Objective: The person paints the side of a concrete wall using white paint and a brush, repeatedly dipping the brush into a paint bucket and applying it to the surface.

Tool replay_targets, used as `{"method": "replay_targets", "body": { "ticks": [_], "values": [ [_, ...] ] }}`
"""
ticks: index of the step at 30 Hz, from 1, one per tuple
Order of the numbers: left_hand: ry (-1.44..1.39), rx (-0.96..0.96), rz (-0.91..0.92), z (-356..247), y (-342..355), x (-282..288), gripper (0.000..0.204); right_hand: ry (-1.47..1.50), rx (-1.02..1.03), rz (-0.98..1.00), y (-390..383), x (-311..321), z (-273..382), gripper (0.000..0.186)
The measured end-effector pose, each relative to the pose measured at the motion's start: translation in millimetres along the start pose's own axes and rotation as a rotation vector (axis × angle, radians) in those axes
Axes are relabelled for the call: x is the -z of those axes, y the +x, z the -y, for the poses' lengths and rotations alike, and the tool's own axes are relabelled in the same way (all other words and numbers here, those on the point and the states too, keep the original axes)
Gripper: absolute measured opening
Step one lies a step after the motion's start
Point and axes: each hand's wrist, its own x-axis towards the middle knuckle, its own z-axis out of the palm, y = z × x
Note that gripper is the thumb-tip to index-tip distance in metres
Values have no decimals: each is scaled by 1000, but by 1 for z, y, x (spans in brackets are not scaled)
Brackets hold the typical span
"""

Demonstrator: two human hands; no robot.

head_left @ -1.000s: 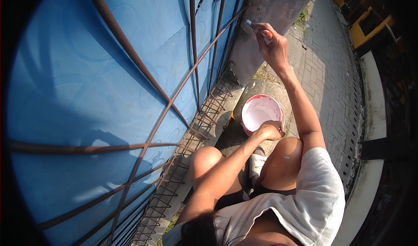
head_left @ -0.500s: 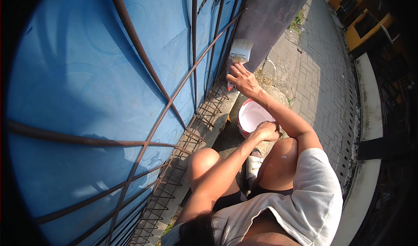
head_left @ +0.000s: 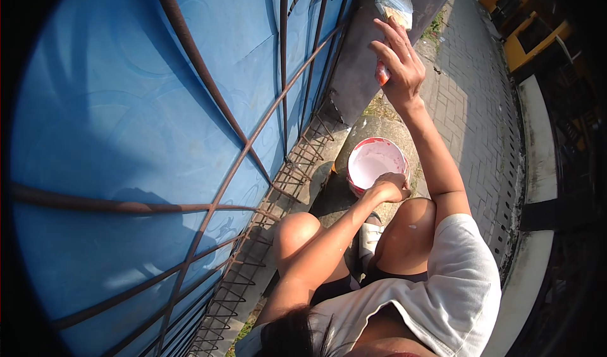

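A paintbrush [head_left: 394,5] with pale-coated bristles and a red-tipped handle is in my raised right hand [head_left: 398,63], against the grey post [head_left: 360,37] at the upper middle. The fingers of that hand lie around the handle. My left hand [head_left: 392,187] is closed on the near rim of a white-and-red bucket [head_left: 373,161] with pale pink-white paint inside. The bucket rests on a concrete ledge [head_left: 356,135] in front of my bent knees.
At the left stand a blue panel [head_left: 126,104] and rusty metal bars [head_left: 196,53]. Wire mesh [head_left: 227,294] runs along their foot. At the right are a paved lane [head_left: 480,135], a pale low wall [head_left: 534,135] and yellow structures [head_left: 531,34]. Some grass [head_left: 433,28] grows by the post.
My right hand with the brush dropped low on the post half a second ago and is now high on it again, bristles upward. My left hand has stayed on the bucket.
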Motion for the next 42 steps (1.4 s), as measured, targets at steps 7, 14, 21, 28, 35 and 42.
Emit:
{"method": "replay_targets", "body": {
  "ticks": [7, 14, 21, 28, 35, 42],
  "values": [
    [-35, 9, -17, -4, -7, 4, 33, 71, 104, 631, -107, -43, 34, 28],
    [8, 10, -4, -6, -10, 8, 35, 416, -322, 663, -96, -41, 14, 11],
    [-18, 42, 13, -6, -5, 8, 32, 144, -152, -12, 8, 11, -10, 22],
    [-37, -2, -19, -1, -5, 5, 31, 413, -659, 417, -63, -16, 25, 16],
    [-21, -23, 5, -2, -7, 6, 35, 717, -863, 51, -73, -41, -12, 9],
    [-54, 50, 61, -7, -10, 10, 35, 495, -493, 1, -53, -11, 0, 16]
  ]
}}
